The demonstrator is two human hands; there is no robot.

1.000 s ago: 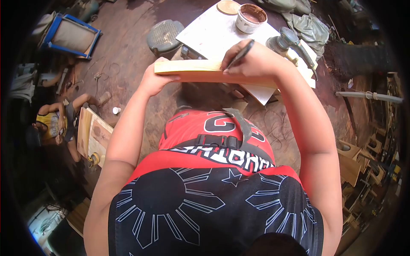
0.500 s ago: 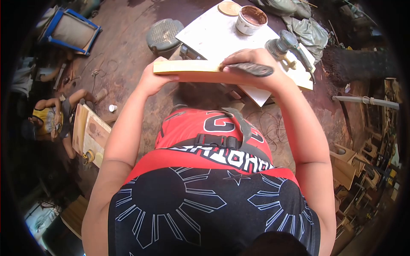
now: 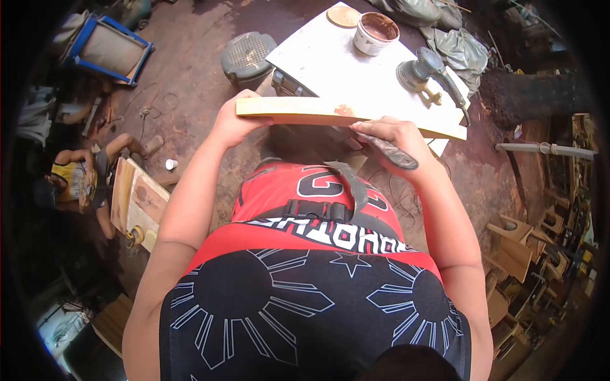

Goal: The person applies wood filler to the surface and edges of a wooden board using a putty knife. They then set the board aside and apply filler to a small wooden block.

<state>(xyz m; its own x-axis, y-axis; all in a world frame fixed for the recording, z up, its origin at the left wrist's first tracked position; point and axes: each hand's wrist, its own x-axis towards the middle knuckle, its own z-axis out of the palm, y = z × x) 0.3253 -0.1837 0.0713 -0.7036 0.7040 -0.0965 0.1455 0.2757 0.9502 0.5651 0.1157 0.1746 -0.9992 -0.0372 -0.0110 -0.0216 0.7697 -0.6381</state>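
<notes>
A long, slightly curved wooden board [image 3: 298, 106] lies crosswise in front of me, with a brownish patch on its upper edge. My left hand [image 3: 238, 119] is closed round the board's left end. My right hand [image 3: 397, 141] is below the board's right part, closed on a tool with a dark, streaked handle [image 3: 395, 154]. The tool's tip is near the board's lower face; its blade is mostly hidden. Beyond the board, an open tub of brown paste [image 3: 376, 33] stands on a white table [image 3: 311, 47], with a round lid [image 3: 343, 16] beside it.
A power sander [image 3: 422, 71] sits at the table's right side. A dark stool [image 3: 248, 56] stands left of the table. At far left another person [image 3: 73, 178] sits by wooden boards [image 3: 141, 197]. Wooden pieces [image 3: 508, 251] are piled at right.
My right hand and the tool have moved down and right, off the board's upper edge, uncovering the brownish patch. The board has shifted slightly right and down.
</notes>
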